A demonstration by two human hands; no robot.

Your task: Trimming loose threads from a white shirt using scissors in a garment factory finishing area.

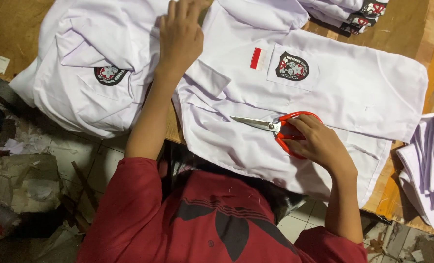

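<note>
A white shirt (334, 92) with a dark round badge on its pocket and a small red-and-white patch lies spread on the wooden table (407, 29). My right hand (319, 143) grips red-handled scissors (275, 127) that rest on the shirt, blades closed and pointing left. My left hand (180, 34) reaches forward and presses on white cloth where this shirt meets a second white shirt (85, 73) with a round badge, bunched at the left.
Folded white cloth (429, 165) is stacked at the right table edge. More badged garments (353, 12) lie at the top right. Paper and cardboard scraps (22, 180) litter the tiled floor at the left.
</note>
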